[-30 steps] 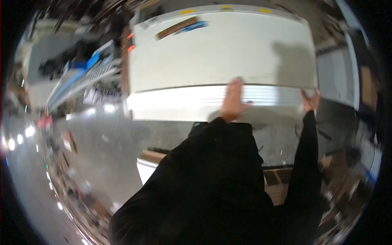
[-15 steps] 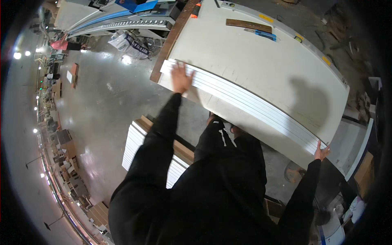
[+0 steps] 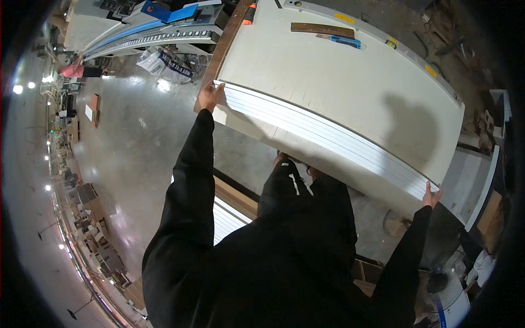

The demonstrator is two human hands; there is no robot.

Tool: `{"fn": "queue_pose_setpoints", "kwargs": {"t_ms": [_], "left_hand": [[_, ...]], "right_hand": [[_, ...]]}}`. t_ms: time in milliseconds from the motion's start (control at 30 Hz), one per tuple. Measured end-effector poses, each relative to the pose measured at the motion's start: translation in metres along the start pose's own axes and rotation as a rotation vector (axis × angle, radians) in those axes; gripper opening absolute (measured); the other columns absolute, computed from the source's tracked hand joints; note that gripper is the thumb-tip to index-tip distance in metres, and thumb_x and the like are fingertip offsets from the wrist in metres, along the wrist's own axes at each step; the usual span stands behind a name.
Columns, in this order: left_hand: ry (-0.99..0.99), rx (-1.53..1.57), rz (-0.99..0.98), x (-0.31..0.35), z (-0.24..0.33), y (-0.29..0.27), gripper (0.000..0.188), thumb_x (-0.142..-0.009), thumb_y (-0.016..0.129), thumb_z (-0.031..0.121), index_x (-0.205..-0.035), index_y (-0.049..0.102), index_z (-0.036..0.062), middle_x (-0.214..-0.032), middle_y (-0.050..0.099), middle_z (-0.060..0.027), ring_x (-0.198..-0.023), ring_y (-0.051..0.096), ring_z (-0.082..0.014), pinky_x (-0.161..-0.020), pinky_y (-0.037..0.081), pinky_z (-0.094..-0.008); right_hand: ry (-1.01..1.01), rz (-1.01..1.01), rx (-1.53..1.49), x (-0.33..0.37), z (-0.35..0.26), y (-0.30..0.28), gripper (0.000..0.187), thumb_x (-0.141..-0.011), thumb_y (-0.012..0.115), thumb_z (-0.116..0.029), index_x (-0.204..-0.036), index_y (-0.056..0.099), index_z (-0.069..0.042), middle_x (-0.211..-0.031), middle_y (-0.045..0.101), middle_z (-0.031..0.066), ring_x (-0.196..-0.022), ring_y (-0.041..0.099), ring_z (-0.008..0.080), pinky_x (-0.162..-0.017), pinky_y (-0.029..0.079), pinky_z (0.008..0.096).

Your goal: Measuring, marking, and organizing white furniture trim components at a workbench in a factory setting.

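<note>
White laminated panels [image 3: 322, 136], long and narrow, lie stacked along the near edge of a big pale tabletop [image 3: 350, 82]. Stack runs from upper left to lower right in the head view; layered edges show as parallel stripes.

Left hand [image 3: 209, 97]: at the far-left end of the stack, fingers curled against the end face, touching it. Sleeve black, arm fully extended.

Right hand [image 3: 432, 195]: at the opposite, lower-right end, palm open and fingers spread upward against the stack's corner. Contact visible; whether any finger hooks under the panels cannot be told.

Both hands are well apart, one at each end of the stack.

On the tabletop's far side: a brown wooden strip [image 3: 322, 29] with a blue-handled tool [image 3: 345, 40] just beside it, and an orange-handled tool [image 3: 249, 13] near the far-left corner. Yellow tags sit along the far rim.

Below the stack, between the sleeves, dark shoes on grey concrete floor [image 3: 136, 142]. Another pile of white panels [image 3: 227, 218] rests low beside the person's left leg.
</note>
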State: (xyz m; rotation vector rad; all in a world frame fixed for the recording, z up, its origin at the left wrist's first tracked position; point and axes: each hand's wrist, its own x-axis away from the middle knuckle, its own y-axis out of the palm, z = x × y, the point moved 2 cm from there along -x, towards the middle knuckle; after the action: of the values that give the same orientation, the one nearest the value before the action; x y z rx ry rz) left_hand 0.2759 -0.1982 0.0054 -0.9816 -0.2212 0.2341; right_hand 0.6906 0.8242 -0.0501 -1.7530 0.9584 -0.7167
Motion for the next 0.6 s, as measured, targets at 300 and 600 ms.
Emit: {"fn": "queue_pose_setpoints", "kwargs": {"t_ms": [300,600], "left_hand": [[-0.201,0.353,-0.129,0.002,-0.018,0.063,0.045,-0.091,0.087,0.032,-0.113,0.069,-0.0029,-0.093,0.068,-0.0025,-0.080,0.061,-0.0117,-0.069,0.051,-0.0290],[-0.186,0.298,-0.110,-0.037,-0.046,0.023,0.061,-0.091,0.085,0.037,-0.126,0.054,-0.0030,-0.108,0.060,-0.0091,-0.096,0.059,-0.0159,-0.080,0.052,-0.0331]], "right_hand": [[-0.041,0.034,-0.202,-0.026,0.039,-0.040,0.120,-0.071,0.096,-0.056,-0.155,0.040,0.008,-0.152,0.053,0.0280,-0.140,0.053,0.0375,-0.119,0.039,0.0438],[0.007,-0.188,0.073,0.003,-0.030,-0.005,0.122,-0.068,0.093,-0.061,-0.160,0.039,0.000,-0.157,0.045,0.0279,-0.149,0.040,0.0423,-0.124,0.033,0.0457]]}}
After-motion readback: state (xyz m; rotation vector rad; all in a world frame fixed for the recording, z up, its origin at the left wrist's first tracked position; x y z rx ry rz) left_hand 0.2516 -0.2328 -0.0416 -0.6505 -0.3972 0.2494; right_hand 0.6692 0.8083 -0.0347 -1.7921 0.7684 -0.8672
